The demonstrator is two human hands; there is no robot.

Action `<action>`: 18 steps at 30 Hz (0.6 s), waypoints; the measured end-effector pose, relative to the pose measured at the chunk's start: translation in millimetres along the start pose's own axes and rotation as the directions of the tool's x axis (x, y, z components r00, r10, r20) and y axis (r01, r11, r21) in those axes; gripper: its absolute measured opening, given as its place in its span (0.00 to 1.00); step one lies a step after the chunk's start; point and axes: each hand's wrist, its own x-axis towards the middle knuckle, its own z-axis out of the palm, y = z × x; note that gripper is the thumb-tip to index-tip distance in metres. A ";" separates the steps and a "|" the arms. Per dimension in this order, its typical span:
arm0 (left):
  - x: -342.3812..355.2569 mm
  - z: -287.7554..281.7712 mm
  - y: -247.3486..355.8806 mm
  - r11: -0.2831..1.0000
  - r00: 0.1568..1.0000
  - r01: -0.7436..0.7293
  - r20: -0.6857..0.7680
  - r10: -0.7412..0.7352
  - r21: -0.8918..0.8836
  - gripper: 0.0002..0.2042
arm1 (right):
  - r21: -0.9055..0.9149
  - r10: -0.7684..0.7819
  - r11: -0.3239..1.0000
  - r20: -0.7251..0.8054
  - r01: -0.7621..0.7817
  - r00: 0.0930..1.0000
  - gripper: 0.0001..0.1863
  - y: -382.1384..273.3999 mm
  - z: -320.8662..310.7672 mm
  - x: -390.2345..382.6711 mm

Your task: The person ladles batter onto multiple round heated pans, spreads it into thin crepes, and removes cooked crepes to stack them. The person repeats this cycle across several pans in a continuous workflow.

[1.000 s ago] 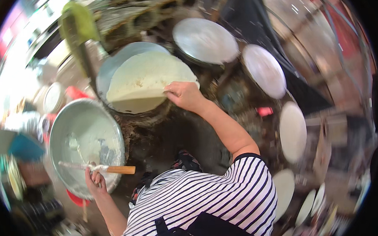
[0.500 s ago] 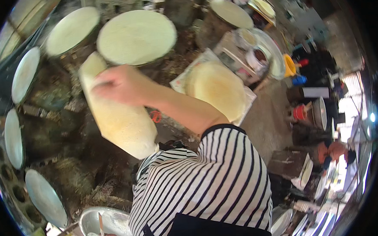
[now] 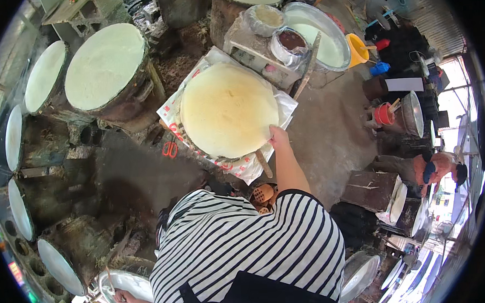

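My right hand (image 3: 275,136), fingers pinched, is at the near right edge of a thin round pancake (image 3: 229,108). The pale yellow pancake lies flat on top of a pile, whose depth I cannot make out. Beneath is a white plastic sheet (image 3: 169,112) with red print. My left hand (image 3: 124,298), low at the left, is closed round the thin handle of a stick-like tool (image 3: 111,282) over a metal basin (image 3: 145,285). The tool's lower end is unclear.
Round griddles (image 3: 106,65) with pale surfaces stand on drum stoves at the left. Beyond the pile are a bowl of dark red paste (image 3: 291,40), a large metal basin (image 3: 342,50) and a yellow bucket (image 3: 356,49). Red-handled scissors (image 3: 170,150) lie beside the sheet. Another person (image 3: 438,168) is far right.
My right hand has moved right from beside the griddles, and the pancake it carried folded over now lies spread on the pile. My view has turned toward the pile. My left hand still grips the tool.
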 end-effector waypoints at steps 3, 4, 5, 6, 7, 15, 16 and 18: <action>-2.8 -10.9 -13.8 0.998 0.997 0.055 0.046 -0.054 -0.029 0.05 | -0.362 -0.106 0.930 -0.083 0.069 0.991 0.13 8.9 0.4 31.4; 15.5 -13.6 -45.5 0.996 0.994 0.071 0.088 -0.066 -0.056 0.05 | -0.632 -0.214 0.765 -0.066 0.125 0.975 0.13 15.6 -33.6 75.5; 4.5 -30.2 -67.7 0.992 0.993 0.100 0.066 -0.096 -0.075 0.05 | -0.859 -0.252 0.480 0.061 0.179 0.966 0.15 7.6 -19.7 89.8; -11.5 -30.0 -36.1 0.978 0.977 0.198 0.093 -0.192 -0.065 0.04 | -0.966 -0.293 0.140 0.170 0.218 0.941 0.17 -7.3 -5.7 89.7; -12.2 -31.1 -37.7 0.958 0.965 0.261 0.070 -0.254 -0.116 0.04 | -0.940 -0.261 -0.251 0.297 0.232 0.919 0.21 -23.9 3.5 85.2; -32.8 -63.4 -149.9 0.063 0.467 0.170 0.024 -0.884 -0.983 0.06 | -0.908 -0.725 -0.351 0.417 0.227 0.548 0.17 -54.5 92.5 -37.3; -21.2 -61.0 -186.5 -0.141 0.639 0.121 0.186 -0.746 -0.983 0.07 | -0.679 -0.606 -0.725 0.707 0.113 0.364 0.16 -23.7 79.7 -9.4; -11.9 -48.5 -181.7 -0.267 0.622 0.172 0.315 -0.717 -0.948 0.10 | -0.075 0.135 -0.928 0.844 0.364 0.518 0.16 28.7 164.5 3.0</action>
